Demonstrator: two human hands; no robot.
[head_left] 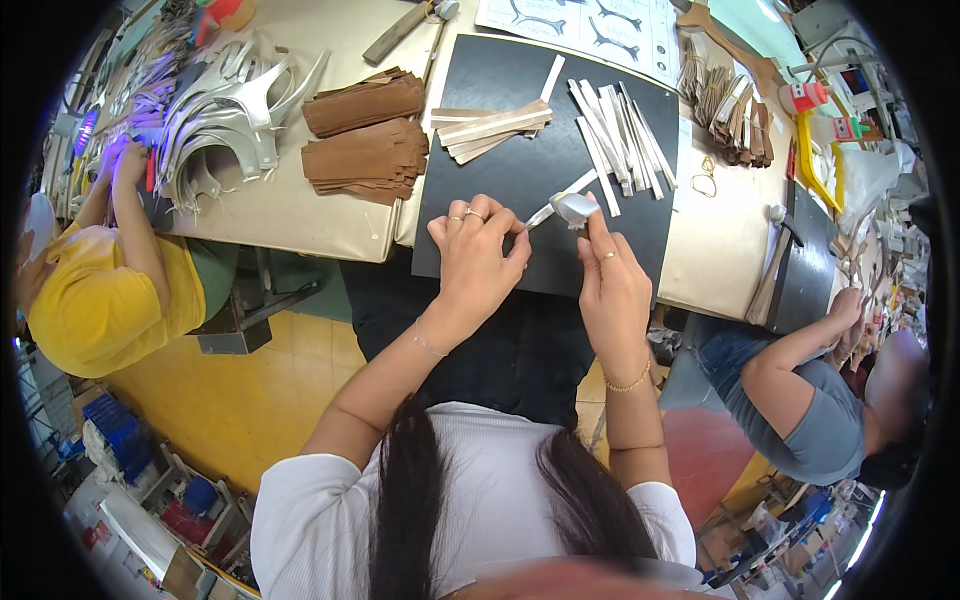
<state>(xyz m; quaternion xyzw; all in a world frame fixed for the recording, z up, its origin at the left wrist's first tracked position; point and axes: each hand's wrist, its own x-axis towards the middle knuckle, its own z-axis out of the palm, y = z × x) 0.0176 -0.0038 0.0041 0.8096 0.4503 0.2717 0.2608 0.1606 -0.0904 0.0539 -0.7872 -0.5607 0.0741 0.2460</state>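
My left hand (478, 258) is closed over the black board (470, 90), its thumb and fingers pinching the near end of a narrow pale strip (541, 214). My right hand (615, 285) is closed at the fingertips on a shiny silver, rounded piece (575, 207), whose exact kind I cannot make out. This piece overlaps the strip, and whether they are joined does not show. Farther up the board lie a crossed pile of tan and white strips (495, 125) and a fanned group of white strips (628, 135).
Two stacks of brown leather strips (365, 160) lie left of the board, below a hammer (410, 32). Bundled strips (735, 115) and a rubber band (705, 178) are on the right. Co-workers sit at both sides, one in a yellow shirt (120, 300), one near another hammer (772, 260).
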